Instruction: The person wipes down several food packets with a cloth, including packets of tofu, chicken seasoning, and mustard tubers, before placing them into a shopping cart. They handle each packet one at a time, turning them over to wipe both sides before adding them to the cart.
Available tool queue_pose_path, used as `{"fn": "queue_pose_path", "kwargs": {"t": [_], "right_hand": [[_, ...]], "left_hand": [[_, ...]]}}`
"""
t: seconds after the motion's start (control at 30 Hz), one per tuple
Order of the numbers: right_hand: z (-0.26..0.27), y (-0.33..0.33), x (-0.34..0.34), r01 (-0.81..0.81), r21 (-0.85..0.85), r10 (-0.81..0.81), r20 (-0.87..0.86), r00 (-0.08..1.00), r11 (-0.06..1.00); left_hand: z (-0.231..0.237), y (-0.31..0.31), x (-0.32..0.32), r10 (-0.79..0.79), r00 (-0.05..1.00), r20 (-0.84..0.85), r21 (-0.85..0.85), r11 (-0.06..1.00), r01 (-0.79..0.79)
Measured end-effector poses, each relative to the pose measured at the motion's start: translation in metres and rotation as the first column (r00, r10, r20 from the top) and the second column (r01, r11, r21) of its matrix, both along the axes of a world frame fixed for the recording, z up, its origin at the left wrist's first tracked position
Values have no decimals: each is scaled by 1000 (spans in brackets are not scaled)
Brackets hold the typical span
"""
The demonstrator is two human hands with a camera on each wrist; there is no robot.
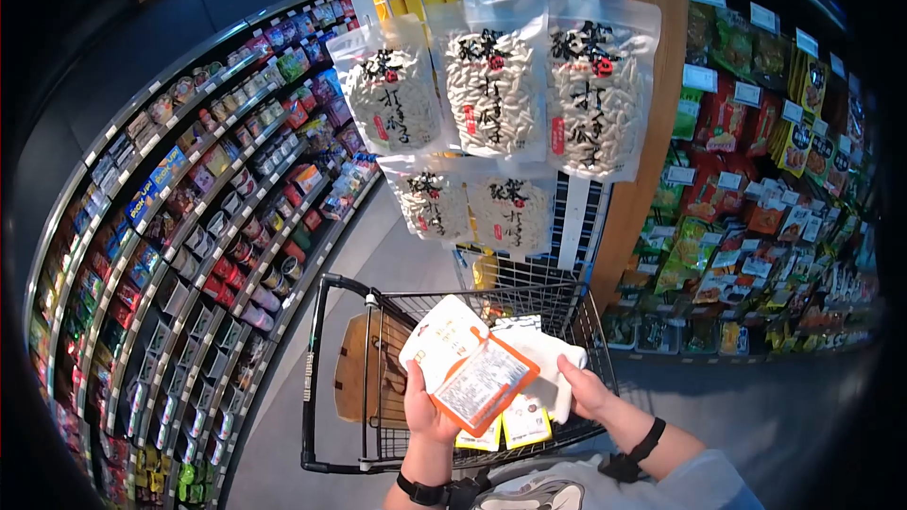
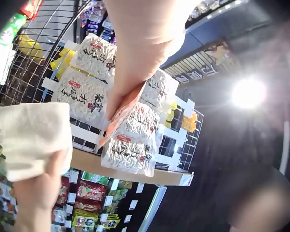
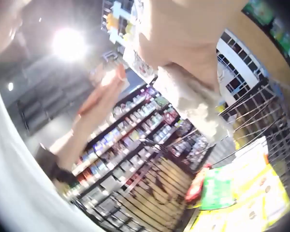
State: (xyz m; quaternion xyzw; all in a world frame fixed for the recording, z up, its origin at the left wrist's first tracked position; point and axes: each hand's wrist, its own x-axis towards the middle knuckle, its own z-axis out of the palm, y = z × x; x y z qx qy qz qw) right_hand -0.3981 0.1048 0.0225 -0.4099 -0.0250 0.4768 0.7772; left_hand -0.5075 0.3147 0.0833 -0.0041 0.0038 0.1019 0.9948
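Over the cart, my left hand (image 1: 430,413) grips an orange-edged package with a printed label (image 1: 484,385); a white panel with a hang hole (image 1: 442,338) rises behind it, and I cannot tell whether both are one pack. My right hand (image 1: 588,393) pinches a plain white pack (image 1: 564,365) by its right side, thumb on top. In the left wrist view the orange-edged package (image 2: 124,113) is edge-on below my left hand (image 2: 142,41). The right wrist view has the white pack (image 3: 191,106) under my right hand (image 3: 183,36).
The black wire cart (image 1: 312,373) stands below the hands, with yellow-and-white packs (image 1: 526,422) inside. Bags of white seeds (image 1: 491,85) hang ahead on a rack beside a wooden post (image 1: 652,85). Stocked shelves (image 1: 189,217) curve along the left; hanging snack packs (image 1: 723,198) line the right.
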Motion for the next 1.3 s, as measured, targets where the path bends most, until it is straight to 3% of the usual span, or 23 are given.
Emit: {"fn": "queue_pose_path", "kwargs": {"t": [0.07, 0.13, 0.17, 0.23, 0.27, 0.33, 0.4, 0.47, 0.5, 0.53, 0.57, 0.6, 0.63, 0.67, 0.73, 0.8, 0.87, 0.93, 1.0, 1.03, 1.13, 1.2, 1.3], "right_hand": [[18, 4, -6, -14, 209, 64, -232, 971, 978], [24, 8, -12, 14, 247, 59, -285, 957, 969], [30, 13, -15, 62, 210, -32, -144, 989, 976], [36, 17, -13, 115, 177, -97, -107, 989, 977], [39, 19, -14, 171, 139, -161, -81, 984, 975], [51, 25, -16, 242, 156, -249, 24, 968, 958], [40, 29, -15, 351, 83, -339, 537, 773, 933], [56, 30, -26, 280, -221, -82, 631, 772, 934], [69, 37, -35, 301, -114, -84, 815, 574, 947], [78, 45, -42, 291, -5, -97, 937, 336, 957], [71, 50, -44, 239, 8, 2, 999, -44, 971], [64, 54, -45, 183, 3, 76, 903, -422, 983], [78, 51, -62, 185, -149, 199, 935, -294, 971], [76, 51, -66, 123, -266, 291, 909, -297, 956], [71, 55, -64, 63, -183, 189, 839, -511, 981], [69, 57, -66, 75, -249, 249, 805, -538, 966], [72, 59, -66, 90, -312, 307, 768, -563, 946], [84, 61, -61, 158, -311, 344, 751, -565, 937], [87, 63, -57, 170, -341, 378, 765, -522, 925], [91, 64, -55, 188, -343, 391, 780, -488, 920], [101, 67, -48, 246, -320, 400, 804, -441, 915], [104, 68, -41, 290, -368, 466, 761, -451, 883], [106, 70, -33, 313, -333, 443, 796, -412, 889]], "left_hand": [[-6, -9, 6, -23, 999, -24, 60, 998, 24], [-4, -19, 13, 47, 993, -112, 194, 981, -25], [-7, -21, 16, 137, 973, -186, 338, 939, -68], [-11, -20, 16, 271, 938, -215, 606, 791, -90], [-12, -19, 16, 273, 940, -206, 607, 789, -96], [-13, -18, 16, 606, 715, -349, 833, 550, -60], [-10, -18, 12, 553, 782, -288, 845, 531, -65], [5, -33, 6, 371, 894, -249, 829, 559, -1], [10, -40, 7, 284, 939, -191, 809, 588, -13], [16, -48, 12, 370, 903, -217, 775, 628, -71], [-5, -37, 12, 300, 937, -177, 722, 687, -84], [-27, -23, 12, 231, 964, -129, 664, 743, -90], [-12, -20, 8, 187, 968, -170, 533, 843, -69], [-15, -12, 8, 56, 994, -93, 322, 947, -23], [-5, -7, 7, 91, 988, -129, 332, 942, -43], [6, -12, -2, 73, 984, -161, 315, 949, -19], [8, -15, -6, -83, 989, -120, 248, 962, 111], [-2, -13, -1, -56, 989, -135, 263, 961, 90], [-11, -13, 0, -99, 994, 54, 106, 990, 93], [-11, -12, -2, 1, 992, -129, 339, 940, 43], [-3, -18, -8, 41, 975, -218, 453, 889, 64], [-6, -18, -11, -46, 994, -102, 498, 862, 91], [-26, -12, -19, -168, 979, -112, 449, 871, 200]]}}
